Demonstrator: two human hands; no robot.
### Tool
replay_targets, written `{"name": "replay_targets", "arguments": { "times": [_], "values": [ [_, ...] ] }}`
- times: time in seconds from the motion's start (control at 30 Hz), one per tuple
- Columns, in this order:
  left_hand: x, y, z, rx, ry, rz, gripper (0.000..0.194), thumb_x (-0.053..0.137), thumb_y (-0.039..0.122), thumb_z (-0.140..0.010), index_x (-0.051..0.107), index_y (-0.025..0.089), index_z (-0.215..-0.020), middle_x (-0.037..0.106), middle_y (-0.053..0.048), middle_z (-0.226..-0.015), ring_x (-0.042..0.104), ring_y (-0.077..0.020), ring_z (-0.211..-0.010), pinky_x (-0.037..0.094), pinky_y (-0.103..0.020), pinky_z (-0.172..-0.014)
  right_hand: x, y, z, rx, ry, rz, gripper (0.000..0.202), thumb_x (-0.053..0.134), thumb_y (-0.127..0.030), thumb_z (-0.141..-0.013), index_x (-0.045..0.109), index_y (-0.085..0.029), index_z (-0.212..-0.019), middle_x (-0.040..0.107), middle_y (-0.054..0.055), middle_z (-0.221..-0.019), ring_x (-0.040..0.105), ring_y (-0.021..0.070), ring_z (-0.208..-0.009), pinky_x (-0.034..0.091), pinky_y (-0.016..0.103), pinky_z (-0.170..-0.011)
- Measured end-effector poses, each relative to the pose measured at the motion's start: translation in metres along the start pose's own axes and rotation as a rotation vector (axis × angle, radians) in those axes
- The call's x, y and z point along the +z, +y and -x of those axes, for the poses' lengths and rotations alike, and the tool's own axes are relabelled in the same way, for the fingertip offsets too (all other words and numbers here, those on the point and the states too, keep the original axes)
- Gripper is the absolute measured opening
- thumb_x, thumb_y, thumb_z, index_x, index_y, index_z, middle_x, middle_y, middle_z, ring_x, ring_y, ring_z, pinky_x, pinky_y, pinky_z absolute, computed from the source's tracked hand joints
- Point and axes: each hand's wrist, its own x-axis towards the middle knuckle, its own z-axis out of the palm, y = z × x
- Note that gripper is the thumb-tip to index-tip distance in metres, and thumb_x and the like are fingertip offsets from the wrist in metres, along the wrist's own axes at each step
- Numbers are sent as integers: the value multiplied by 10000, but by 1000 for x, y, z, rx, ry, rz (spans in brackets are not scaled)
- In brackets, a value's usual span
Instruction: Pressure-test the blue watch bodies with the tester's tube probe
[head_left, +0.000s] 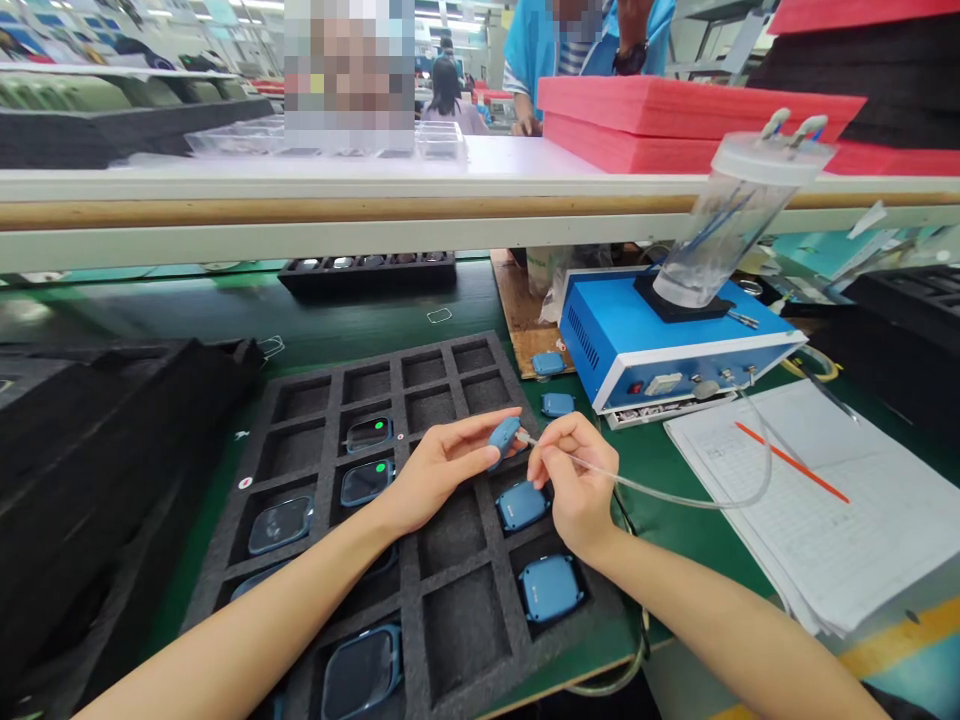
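Note:
Between the thumb and fingers of my left hand (435,470) is a blue smartwatch case (504,437), tilted on its edge over the foam tray. My right hand (577,480) pinches the end of a clear thin tube (675,497), its tip at the side of the case. Whether the tip touches the case is hard to make out. Below both hands lies the black foam tray (457,530) with square pockets. Two blue cases (550,588) rest back up in its right column. Watches with dark screens (362,672) fill several pockets on the left, two showing a green dot.
The tube runs to a blue machine (675,340) carrying a clear cylinder (712,230). Two blue cases (557,404) lie beside the tray. Papers with a red pen (791,462) are at right, black foam trays (112,500) at left. A shelf (480,190) crosses above; people are beyond it.

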Motion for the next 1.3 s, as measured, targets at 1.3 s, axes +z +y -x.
{"name": "replay_targets", "arguments": {
  "times": [1.3],
  "values": [
    [-1, 0, 0, -26, 8, -47, 372, 648, 281, -781, 609, 266, -1150, 685, -14, -1073, 592, -176, -1009, 394, -256, -950, 3, 1, -2, 20, 3, -34, 69, 461, -145, -712, 460, -188, -657, 475, -66, -443, 408, 78, -360, 331, 199, -392]
  ]
}}
